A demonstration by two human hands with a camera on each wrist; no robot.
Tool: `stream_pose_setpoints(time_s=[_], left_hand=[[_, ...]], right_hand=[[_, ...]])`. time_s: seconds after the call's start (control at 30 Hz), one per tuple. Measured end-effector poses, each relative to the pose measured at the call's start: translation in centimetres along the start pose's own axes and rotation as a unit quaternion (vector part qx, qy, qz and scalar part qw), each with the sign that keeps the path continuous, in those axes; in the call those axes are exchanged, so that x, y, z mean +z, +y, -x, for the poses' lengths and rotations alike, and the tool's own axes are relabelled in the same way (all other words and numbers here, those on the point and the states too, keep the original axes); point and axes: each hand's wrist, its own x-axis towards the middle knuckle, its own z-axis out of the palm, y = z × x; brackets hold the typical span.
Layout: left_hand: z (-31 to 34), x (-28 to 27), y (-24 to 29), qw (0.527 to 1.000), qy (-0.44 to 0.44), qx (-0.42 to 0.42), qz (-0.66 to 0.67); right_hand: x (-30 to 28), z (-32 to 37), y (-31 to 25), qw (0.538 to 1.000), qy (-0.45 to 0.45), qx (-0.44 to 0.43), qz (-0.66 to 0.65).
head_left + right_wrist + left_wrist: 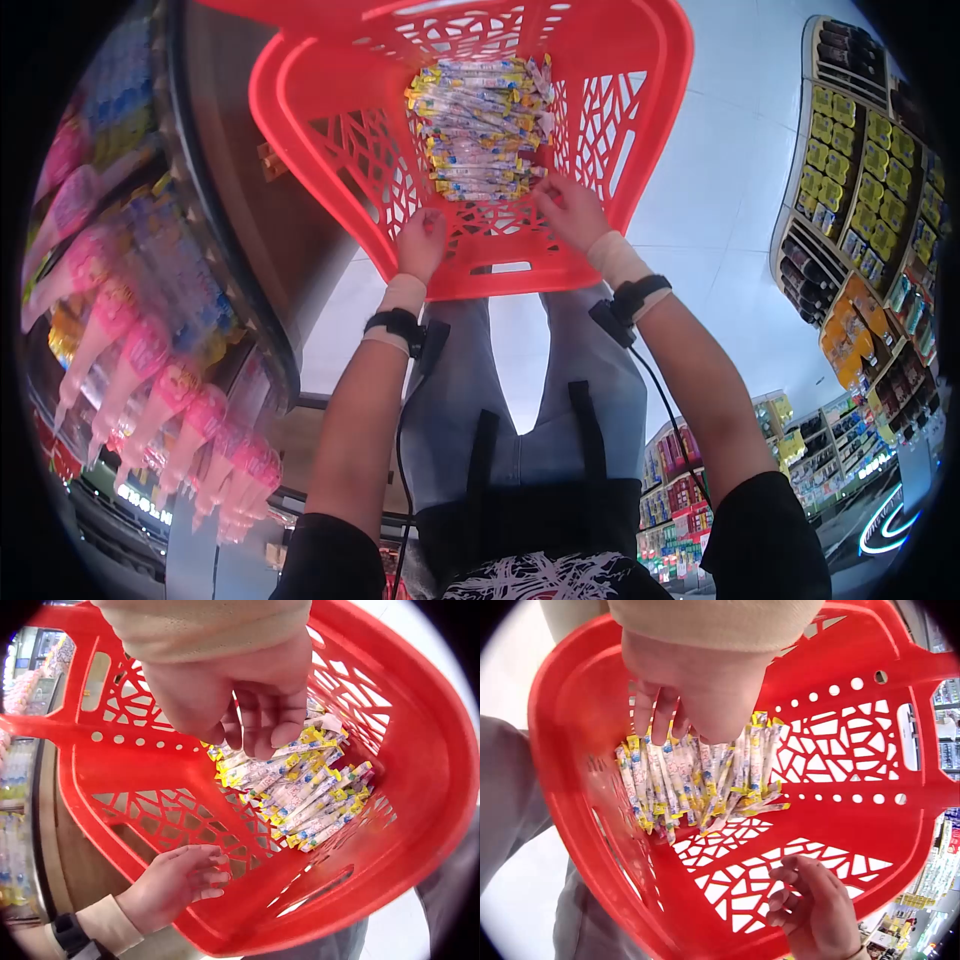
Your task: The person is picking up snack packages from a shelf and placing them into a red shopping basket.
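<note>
A red plastic shopping basket (pixel 515 278) with cut-out walls stands in front of the person's legs. In its bottom lies a heap of thin stick-shaped packets (pixel 480 130) in clear wrappers with yellow and blue print, mostly side by side. The left hand (pixel 422 243) hovers inside the basket at its near left, fingers loosely bent and no packet in them. Over the near right part of the basket is the right hand (pixel 573 212); its fingers curve in loosely near the thumb, and nothing shows between them in the right wrist view (pixel 232 705).
On the left runs a shelf edge (pixel 240 300) with pink-topped hanging packs (pixel 150 350) and other goods. Shelves with yellow multipacks (pixel 835 145) stand at the far right, across a pale tiled floor (pixel 720 190). Cables (pixel 660 385) run from the wrist cameras.
</note>
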Motion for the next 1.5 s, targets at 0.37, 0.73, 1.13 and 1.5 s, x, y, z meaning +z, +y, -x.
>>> stream_pose_setpoints(time_s=[0.37,0.73,1.13,1.5], left_hand=[[-12.5,5.5,-4.9,0.993,0.060,0.018,-0.102],[-20.5,9.7,-5.6,0.981,0.031,0.048,-0.185],[-22.5,9.7,-6.1,0.955,-0.017,0.082,-0.285],[-15.7,8.0,-4.7,0.969,-0.040,0.066,-0.235]], right_hand=[[7.5,-10.9,8.5,0.996,0.084,-0.016,0.024],[12.8,-16.5,14.5,0.990,0.105,0.050,0.077],[14.4,-19.9,17.5,0.991,0.098,0.027,0.083],[11.1,-17.3,13.5,0.953,-0.006,0.223,-0.205]])
